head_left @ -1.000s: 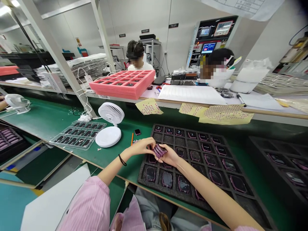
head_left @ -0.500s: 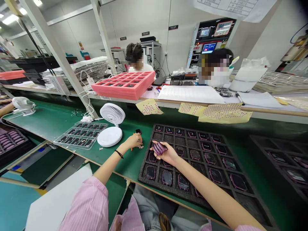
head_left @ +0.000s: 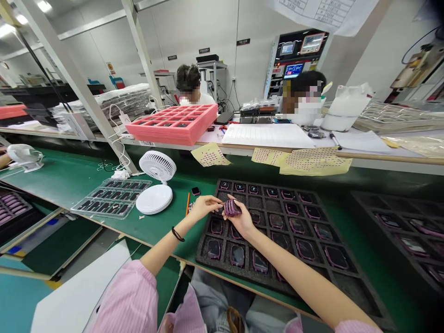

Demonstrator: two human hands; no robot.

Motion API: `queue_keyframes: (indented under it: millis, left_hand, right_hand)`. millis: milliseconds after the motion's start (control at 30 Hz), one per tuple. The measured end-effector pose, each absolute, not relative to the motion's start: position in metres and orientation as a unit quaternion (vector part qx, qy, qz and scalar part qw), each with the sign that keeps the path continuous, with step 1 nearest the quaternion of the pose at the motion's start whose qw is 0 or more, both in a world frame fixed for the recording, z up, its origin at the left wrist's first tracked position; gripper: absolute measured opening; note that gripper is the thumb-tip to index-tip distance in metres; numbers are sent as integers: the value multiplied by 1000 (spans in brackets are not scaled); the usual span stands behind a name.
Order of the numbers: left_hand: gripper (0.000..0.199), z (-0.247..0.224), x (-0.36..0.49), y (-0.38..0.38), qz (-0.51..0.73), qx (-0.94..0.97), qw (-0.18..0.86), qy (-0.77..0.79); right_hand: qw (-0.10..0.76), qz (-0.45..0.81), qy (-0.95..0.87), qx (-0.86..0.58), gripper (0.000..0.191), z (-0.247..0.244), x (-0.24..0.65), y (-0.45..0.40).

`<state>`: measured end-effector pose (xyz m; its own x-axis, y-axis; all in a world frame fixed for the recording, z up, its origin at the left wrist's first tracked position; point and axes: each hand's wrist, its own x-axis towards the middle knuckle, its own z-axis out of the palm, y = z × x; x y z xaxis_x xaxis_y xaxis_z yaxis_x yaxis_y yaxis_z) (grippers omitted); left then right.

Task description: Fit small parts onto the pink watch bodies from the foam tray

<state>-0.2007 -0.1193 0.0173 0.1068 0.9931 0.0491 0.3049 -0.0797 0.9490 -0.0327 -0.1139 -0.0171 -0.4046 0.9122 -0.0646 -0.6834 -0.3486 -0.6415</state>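
A bundle of purple watch straps (head_left: 231, 208) is held in the curled fingers of the right hand (head_left: 242, 220), above the upper left cells of a black foam tray (head_left: 207, 231) of pink-framed smartwatches (head_left: 237, 255). The left hand (head_left: 204, 206), open with fingers extended, holds nothing and lies just beside the bundle. On the green worktop (head_left: 69, 182), left of the tray, lie a loose watch body (head_left: 195, 191), an orange pencil (head_left: 188, 203) and a white desk fan (head_left: 157, 166).
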Motion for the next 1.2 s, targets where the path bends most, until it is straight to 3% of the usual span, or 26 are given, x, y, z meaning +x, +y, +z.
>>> queue_keyframes:
  millis: [200,967,1067,1200]
  left_hand:
    - [35,16,-175,-115,504,431,514,544]
    - [43,2,-130,-125,584,412,464,523]
    - [54,4,-129,-131,555,453,471,515]
    - [73,7,-139,-138,429,509,576,475]
  right_hand:
    - [516,783,-275,-214,38,-21,-33,-112]
    - [602,639,-344,-334,50,-22,-31,-115]
    - [613,619,-341,-353,54,-24,-30,-112]
    - [620,620,-326,-352,62,-25,-29,-111]
